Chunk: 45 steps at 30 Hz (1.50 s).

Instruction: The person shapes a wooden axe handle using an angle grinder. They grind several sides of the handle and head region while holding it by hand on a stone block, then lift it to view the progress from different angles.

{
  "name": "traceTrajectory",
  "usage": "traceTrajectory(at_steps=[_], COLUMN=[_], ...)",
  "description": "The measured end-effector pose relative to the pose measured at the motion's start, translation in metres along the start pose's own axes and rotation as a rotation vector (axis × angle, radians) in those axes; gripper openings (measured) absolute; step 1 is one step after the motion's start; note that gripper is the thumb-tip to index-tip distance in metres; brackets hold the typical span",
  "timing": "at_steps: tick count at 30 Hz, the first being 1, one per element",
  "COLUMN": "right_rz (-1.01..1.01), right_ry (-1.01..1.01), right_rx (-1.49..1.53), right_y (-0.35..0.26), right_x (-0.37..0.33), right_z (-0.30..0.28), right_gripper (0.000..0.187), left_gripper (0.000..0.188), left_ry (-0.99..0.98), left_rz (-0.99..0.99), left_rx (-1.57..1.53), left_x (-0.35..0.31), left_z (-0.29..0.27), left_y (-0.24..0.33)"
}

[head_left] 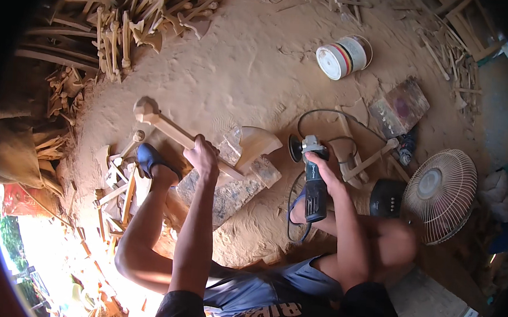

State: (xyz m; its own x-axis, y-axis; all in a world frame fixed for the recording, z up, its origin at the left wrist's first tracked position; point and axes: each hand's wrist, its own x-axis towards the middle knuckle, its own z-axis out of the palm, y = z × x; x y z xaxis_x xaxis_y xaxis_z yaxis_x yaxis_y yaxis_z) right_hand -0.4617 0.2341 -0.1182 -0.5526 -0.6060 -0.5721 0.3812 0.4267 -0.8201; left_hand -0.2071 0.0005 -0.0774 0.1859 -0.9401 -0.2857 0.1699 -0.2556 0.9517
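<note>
My left hand (202,155) is closed round the shaft of a long wooden piece (174,131) with a blocky knob at its far left end. The near end of that piece slants down over a worn wooden block (222,198) between my feet. On the block rests a curved wooden piece (257,144). My right hand (322,168) grips an angle grinder (314,188), held apart from the wood, with its dark disc (295,148) facing left. Whether the disc spins I cannot tell. A cord (291,219) loops beside the grinder.
A fan (440,196) stands at the right, near my knee. Farther off are a white bucket (341,57) lying on its side and a stained box (399,106). Wooden pieces (124,40) pile up at the far left; more (121,191) lie beside my left foot. Dust covers the ground.
</note>
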Motion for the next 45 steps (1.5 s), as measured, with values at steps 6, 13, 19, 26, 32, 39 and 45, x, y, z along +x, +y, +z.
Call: traceTrajectory(at_steps=[6, 13, 19, 26, 32, 39, 45], right_rz=[-0.117, -0.107, -0.094, -0.058, 0.045, 0.112, -0.001], right_ry=[0.026, 0.044, -0.001, 0.01, -0.126, -0.177, -0.328], right_rx=[0.256, 0.252, -0.094, -1.015, -1.189, -1.326, -1.334], right_y=[-0.081, -0.102, -0.122, -0.152, -0.149, -0.146, -0.132], right_x=[-0.036, -0.036, -0.016, 0.065, 0.115, 0.145, 0.131], right_z=[0.026, -0.006, 0.022, 0.04, 0.086, 0.111, 0.161], right_gripper=[0.081, 0.074, 0.066, 0.115, 0.12, 0.117, 0.106], left_gripper=[0.028, 0.046, 0.054, 0.045, 0.042, 0.042, 0.046], left_ry=[0.172, -0.657, -0.993, -1.19, -1.147, -1.174, -1.184], left_rz=[-0.4, 0.128, 0.901, 0.766, 0.71, 0.611, 0.566], left_rx=[-0.188, 1.333, 1.421, 1.151, 0.999, 1.102, 1.172], left_x=[-0.025, -0.05, 0.027, 0.017, 0.025, 0.025, 0.033], left_z=[-0.06, -0.081, -0.094, -0.048, -0.057, -0.046, -0.058], left_y=[-0.045, -0.036, -0.057, -0.059, -0.055, -0.04, -0.054])
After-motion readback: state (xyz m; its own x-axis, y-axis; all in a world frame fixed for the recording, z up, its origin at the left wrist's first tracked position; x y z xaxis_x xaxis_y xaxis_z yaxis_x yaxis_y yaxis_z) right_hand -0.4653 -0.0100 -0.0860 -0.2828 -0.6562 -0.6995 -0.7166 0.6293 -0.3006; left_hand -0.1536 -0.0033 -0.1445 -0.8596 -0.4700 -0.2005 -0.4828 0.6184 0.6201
